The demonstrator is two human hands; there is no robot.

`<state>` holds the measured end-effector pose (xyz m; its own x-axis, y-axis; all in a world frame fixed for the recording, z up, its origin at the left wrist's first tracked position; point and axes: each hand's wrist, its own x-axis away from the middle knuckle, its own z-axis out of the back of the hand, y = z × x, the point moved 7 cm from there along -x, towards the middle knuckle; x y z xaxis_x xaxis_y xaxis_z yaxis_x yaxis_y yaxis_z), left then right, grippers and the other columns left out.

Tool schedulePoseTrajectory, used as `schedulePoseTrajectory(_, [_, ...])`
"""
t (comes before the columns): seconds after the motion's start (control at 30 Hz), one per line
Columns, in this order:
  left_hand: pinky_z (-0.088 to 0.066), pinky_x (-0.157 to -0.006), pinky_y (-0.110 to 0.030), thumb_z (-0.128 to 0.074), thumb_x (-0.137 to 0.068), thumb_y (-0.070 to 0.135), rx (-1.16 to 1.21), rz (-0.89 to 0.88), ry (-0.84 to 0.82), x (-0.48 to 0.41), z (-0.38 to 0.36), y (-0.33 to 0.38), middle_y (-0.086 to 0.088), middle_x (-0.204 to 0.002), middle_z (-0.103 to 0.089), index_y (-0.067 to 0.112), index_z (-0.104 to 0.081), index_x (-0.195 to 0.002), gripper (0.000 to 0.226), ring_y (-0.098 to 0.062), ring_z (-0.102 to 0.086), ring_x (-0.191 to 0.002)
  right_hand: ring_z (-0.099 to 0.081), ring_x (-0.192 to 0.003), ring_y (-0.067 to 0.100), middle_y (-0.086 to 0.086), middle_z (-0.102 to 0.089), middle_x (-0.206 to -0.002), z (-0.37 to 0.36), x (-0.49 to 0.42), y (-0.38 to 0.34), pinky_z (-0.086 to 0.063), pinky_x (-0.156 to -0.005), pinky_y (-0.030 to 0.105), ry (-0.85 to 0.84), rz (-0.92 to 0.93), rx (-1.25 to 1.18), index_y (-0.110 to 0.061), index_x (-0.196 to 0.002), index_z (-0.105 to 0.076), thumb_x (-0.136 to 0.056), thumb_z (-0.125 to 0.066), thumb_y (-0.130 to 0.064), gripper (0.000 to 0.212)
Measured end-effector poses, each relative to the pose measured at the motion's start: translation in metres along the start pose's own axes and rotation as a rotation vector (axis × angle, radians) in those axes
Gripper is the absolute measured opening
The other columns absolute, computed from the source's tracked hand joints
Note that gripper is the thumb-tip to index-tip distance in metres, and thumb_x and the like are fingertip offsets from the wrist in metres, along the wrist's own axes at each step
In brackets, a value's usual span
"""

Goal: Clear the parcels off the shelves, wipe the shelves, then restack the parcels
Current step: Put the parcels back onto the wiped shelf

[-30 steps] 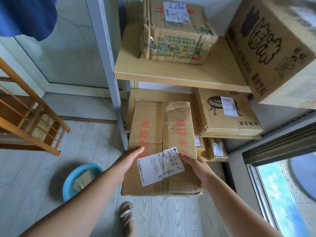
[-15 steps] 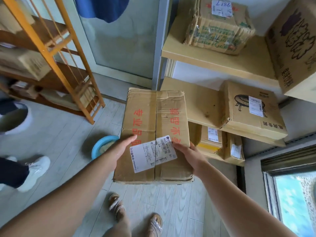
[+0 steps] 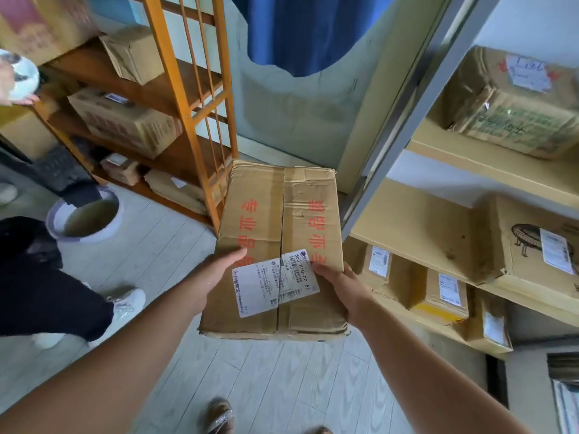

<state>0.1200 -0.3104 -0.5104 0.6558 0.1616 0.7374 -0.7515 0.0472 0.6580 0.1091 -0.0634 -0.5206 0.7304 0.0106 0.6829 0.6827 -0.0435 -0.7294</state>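
Since the earlier frames the carried parcel [image 3: 277,249] has come away from the pale shelf unit [image 3: 416,220] and now hangs over the floor to that unit's left, with the orange rack [image 3: 188,98] newly in view beyond it. The parcel, a taped brown carton with red print and a white shipping label [image 3: 275,281] on top, is held level between both hands at its near end. The left hand [image 3: 216,277] presses the carton's left side with its thumb laid flat on the top face; the right hand [image 3: 341,288] clasps the near right corner, thumb on the label's edge. The fingers of both hands lie under or behind the carton and are hidden. On the shelf unit, right of the parcel, a crumpled carton [image 3: 513,104] sits on the upper board, a carton printed with a round stool [image 3: 539,249] on the middle board, both cut by the frame edge; smaller labelled boxes [image 3: 438,292] stand below. The rack's parcels are blurred. A basin [image 3: 86,214] stands on the floor left of the parcel, partly covered by another person's dark-clad leg [image 3: 40,289].
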Motion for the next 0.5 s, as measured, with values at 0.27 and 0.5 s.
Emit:
schedulePoseTrajectory(0.27, [-0.031, -0.105, -0.042, -0.066, -0.071, 0.064, -0.069, -0.027, -0.083, -0.073, 0.034, 0.06, -0.002, -0.136, -0.051, 0.031, -0.051, -0.129, 0.069, -0.027, -0.044, -0.125, -0.063, -0.092, 0.026, 0.013, -0.068, -0.106, -0.046, -0.053, -0.035, -0.052, -0.084, 0.04, 0.078, 0.003, -0.109, -0.019, -0.121, -0.054, -0.082, -0.069, -0.021, 0.042])
schedulePoseTrajectory(0.5, [-0.033, -0.106, -0.046, -0.072, -0.062, 0.063, -0.05, -0.021, -0.114, -0.141, 0.024, 0.115, -0.005, -0.13, -0.057, 0.029, -0.056, -0.125, 0.072, -0.029, -0.05, -0.12, -0.063, -0.099, 0.029, 0.011, -0.069, -0.105, -0.044, -0.136, -0.067, -0.051, -0.089, 0.045, 0.103, -0.031, -0.089, -0.024, -0.125, -0.052, -0.08, -0.071, -0.029, 0.049])
